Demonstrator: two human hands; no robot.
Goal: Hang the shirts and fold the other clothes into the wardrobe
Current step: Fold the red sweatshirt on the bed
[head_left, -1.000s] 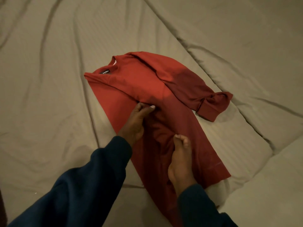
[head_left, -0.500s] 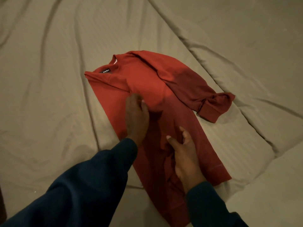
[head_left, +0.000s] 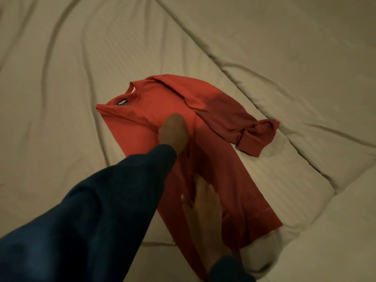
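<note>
Red sweatshirt (head_left: pixel 168 123) half-folded on our beige bedsheet (head_left: pixel 61 78).
Nearest, our right hand (head_left: pixel 203 208) now lies flat, fingers straight, pressing the hem; our left hand (head_left: pixel 173 132) has slid up toward the collar, its fingers blurred. The black neck label (head_left: pixel 122 102) is unreadable.

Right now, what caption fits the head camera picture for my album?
Two hands, left hand and right hand, press flat on a red sweater on a beige bedspread.
</note>
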